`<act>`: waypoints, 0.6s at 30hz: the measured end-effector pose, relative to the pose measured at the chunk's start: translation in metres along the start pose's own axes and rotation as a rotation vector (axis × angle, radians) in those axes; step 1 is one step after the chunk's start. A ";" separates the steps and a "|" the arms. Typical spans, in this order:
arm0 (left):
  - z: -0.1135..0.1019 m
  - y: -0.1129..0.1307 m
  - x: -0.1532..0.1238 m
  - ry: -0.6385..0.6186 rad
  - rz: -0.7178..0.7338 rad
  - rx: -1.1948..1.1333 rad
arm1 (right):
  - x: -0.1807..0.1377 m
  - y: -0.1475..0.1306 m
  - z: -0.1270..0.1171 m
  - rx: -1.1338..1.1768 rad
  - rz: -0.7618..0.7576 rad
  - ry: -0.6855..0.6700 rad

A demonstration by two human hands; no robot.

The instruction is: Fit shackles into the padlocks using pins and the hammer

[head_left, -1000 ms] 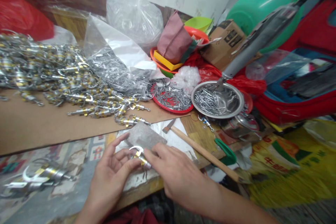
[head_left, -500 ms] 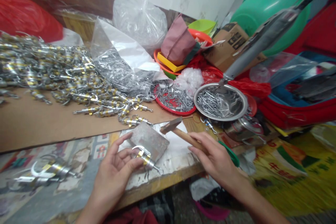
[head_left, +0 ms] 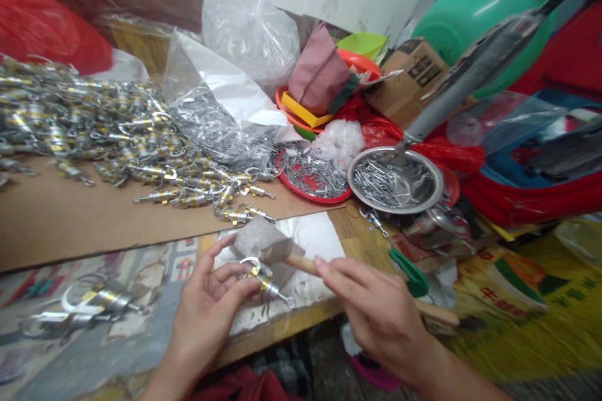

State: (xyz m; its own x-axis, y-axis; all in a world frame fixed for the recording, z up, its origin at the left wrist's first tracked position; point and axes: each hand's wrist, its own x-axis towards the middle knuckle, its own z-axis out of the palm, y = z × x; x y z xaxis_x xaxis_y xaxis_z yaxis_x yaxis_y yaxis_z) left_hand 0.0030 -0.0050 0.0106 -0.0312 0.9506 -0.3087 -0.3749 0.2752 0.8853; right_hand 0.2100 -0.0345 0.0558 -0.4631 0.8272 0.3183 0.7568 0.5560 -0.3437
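My left hand [head_left: 211,301] pinches a small silver-and-brass metal fitting [head_left: 266,281] with a curved hook at one end and an eye at the other. The fitting rests at the near side of a grey metal block [head_left: 254,237]. In my right hand [head_left: 376,307] is a hammer [head_left: 301,262], gripped by its wooden handle. Its head is over the block, just beside the hook of the fitting; contact cannot be made out. A white sheet [head_left: 324,235] lies under the block. Other similar fittings [head_left: 89,307] lie on the table left of my left hand.
A large heap of fittings [head_left: 94,119] covers the cardboard [head_left: 84,219] at the left. Behind are a bag of small metal parts [head_left: 211,125], a red tray [head_left: 313,194] and a steel bowl [head_left: 423,191] of pins. A grey bar [head_left: 475,69] slants above the bowl.
The hammer has come down and left, its head now over the block near the fitting. My right hand moved with it. My left hand stays nearly in place with the fitting.
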 end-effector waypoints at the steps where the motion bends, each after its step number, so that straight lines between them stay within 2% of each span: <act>1: 0.000 0.000 0.000 0.003 0.002 -0.001 | -0.002 0.001 0.002 0.019 0.016 -0.028; 3: -0.001 -0.001 0.001 0.005 0.009 0.007 | -0.005 0.007 0.009 0.077 0.081 -0.040; 5: -0.004 0.000 0.001 0.001 0.011 0.092 | -0.005 0.022 0.018 0.147 0.185 0.035; 7: -0.008 0.003 0.001 0.002 0.031 0.296 | -0.001 0.040 0.027 0.184 0.286 0.073; 9: -0.011 0.007 0.002 0.012 0.109 0.525 | 0.006 0.058 0.032 0.171 0.346 0.000; 12: -0.014 0.011 0.003 0.002 0.297 0.690 | 0.025 0.077 0.033 0.011 0.327 -0.135; 14: -0.014 0.012 0.004 -0.008 0.378 0.729 | 0.047 0.088 0.030 -0.170 0.309 -0.130; 16: -0.013 0.013 0.004 -0.018 0.406 0.751 | 0.075 0.103 0.026 -0.307 0.324 -0.106; 18: -0.012 0.014 0.005 -0.029 0.404 0.759 | 0.104 0.120 0.024 -0.361 0.346 -0.144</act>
State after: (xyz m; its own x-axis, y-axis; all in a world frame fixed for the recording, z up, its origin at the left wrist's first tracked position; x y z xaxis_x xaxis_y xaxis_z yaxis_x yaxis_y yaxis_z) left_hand -0.0133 0.0015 0.0169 -0.0013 0.9968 0.0803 0.3810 -0.0738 0.9216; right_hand 0.2415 0.1207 0.0261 -0.1975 0.9746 0.1061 0.9759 0.2056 -0.0726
